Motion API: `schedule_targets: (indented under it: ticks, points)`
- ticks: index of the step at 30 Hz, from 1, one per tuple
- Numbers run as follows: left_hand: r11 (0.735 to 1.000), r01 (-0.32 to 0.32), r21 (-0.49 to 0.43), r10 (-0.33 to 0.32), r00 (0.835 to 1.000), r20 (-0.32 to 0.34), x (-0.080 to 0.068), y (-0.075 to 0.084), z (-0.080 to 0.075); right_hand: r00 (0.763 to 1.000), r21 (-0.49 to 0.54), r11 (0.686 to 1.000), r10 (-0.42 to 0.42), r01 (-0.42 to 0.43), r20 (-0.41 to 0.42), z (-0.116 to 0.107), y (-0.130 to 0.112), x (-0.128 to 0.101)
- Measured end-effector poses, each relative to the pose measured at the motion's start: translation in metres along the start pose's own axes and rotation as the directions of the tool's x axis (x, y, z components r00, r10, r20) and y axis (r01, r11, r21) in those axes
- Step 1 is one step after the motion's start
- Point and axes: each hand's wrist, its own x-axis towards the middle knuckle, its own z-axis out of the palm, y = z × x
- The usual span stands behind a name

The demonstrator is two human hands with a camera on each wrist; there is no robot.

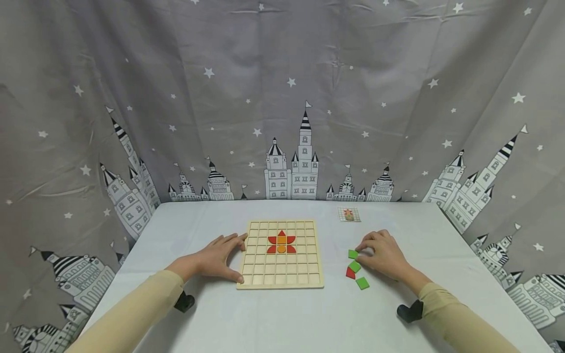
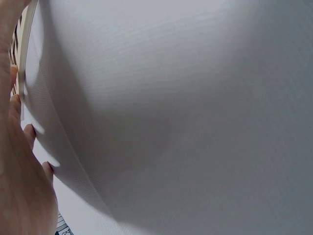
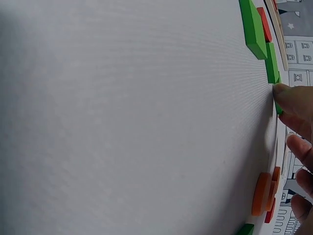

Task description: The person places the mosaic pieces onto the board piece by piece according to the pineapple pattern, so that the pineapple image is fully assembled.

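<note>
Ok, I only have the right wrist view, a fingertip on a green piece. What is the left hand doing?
Observer: The left hand rests on the left edge of the wooden grid board, fingers straight.
Operator: Anything placed on that board?
Observer: A red flower with an orange centre fills some upper middle cells.
Operator: How many loose pieces are there on my side?
Observer: Four, right of the board: the red piece, the near green piece, the middle green piece, and the far green piece, where the right hand has its grip.
</note>
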Motion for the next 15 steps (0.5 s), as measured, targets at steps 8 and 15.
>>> schedule_targets:
  ticks: [8,15]
  points:
    - [1.0,0.0,0.004,0.0,1.0,0.001,0.0004,0.0004,-0.0001,1.0,0.008,1.0,0.006,-0.006,-0.01,0.0029,-0.0006,0.0012]
    - [1.0,-0.002,0.002,0.002,1.0,-0.002,0.0001,0.0013,-0.0009,1.0,0.013,1.0,0.005,-0.005,-0.004,0.0065,-0.0001,0.005]
